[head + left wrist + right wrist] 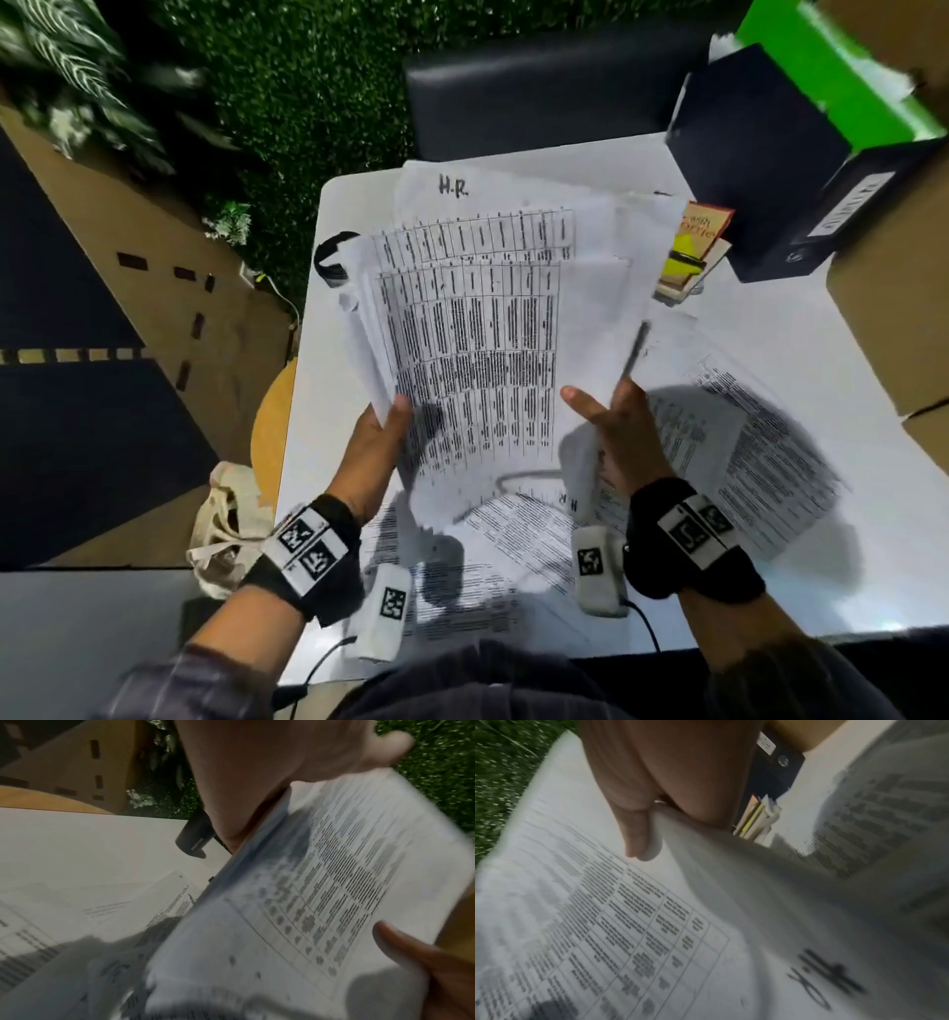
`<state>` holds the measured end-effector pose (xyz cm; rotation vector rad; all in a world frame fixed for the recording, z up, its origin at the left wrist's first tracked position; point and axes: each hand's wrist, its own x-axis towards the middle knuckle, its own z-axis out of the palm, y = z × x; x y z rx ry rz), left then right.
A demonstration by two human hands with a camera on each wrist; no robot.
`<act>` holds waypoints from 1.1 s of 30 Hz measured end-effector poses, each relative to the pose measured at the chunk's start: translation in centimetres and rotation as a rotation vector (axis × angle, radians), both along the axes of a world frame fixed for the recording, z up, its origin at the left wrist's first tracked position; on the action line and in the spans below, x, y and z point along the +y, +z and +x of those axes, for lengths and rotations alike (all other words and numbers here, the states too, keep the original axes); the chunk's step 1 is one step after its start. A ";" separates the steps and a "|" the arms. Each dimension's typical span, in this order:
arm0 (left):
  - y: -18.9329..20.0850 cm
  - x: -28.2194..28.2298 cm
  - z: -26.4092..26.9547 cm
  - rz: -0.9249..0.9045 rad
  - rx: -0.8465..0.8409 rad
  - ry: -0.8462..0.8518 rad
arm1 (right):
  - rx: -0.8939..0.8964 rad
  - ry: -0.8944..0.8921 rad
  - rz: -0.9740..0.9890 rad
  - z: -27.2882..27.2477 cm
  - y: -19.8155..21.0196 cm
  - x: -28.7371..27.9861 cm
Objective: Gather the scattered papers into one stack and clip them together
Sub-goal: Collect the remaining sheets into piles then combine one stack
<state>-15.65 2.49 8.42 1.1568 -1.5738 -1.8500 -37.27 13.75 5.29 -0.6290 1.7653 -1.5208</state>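
Head view, item one: a loose sheaf of printed papers, lifted off the white table and fanned unevenly, upper edges staggered, one sheet marked "H.R." showing behind. Left hand: thumb on top and fingers beneath, pinching the lower left edge of the sheaf. Right hand: thumb laid across the front of the lower right corner, fingers curled behind, gripping the sheets there. Item two: further printed sheets on the table lie flat under and to the right of the hands, not yet collected. Item three: a black clip-like object at the table's far left corner, partly hidden by the sheaf; its type cannot be confirmed. Also present: a black box and a small book with a yellow tab at the far right. Handling note, as judgement: loosen both grips slightly, stand the sheaf on its long edge and tap it on the table to square the edges, then add the remaining sheets before clipping; a tight pinch now would lock in the skew.
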 end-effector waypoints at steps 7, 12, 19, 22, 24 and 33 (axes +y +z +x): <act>-1.8 1.7 -2.0 -0.021 -0.034 -0.041 | 0.047 0.183 -0.050 -1.8 0.7 2.6; -3.0 2.5 -2.5 -0.028 -0.024 0.007 | 0.026 0.156 -0.174 -3.9 3.3 2.7; -4.5 3.2 -2.6 0.000 -0.006 0.141 | -0.051 0.203 -0.441 -3.9 5.9 0.4; -5.6 4.2 -2.6 0.021 -0.054 0.187 | -0.032 0.225 -0.400 -2.9 5.2 -0.1; -5.9 4.9 -2.8 0.041 -0.069 0.183 | -0.054 0.236 -0.388 -2.7 4.6 0.0; -7.7 4.1 -2.3 -0.036 -0.169 0.356 | 0.370 0.658 0.376 -6.7 -4.6 2.9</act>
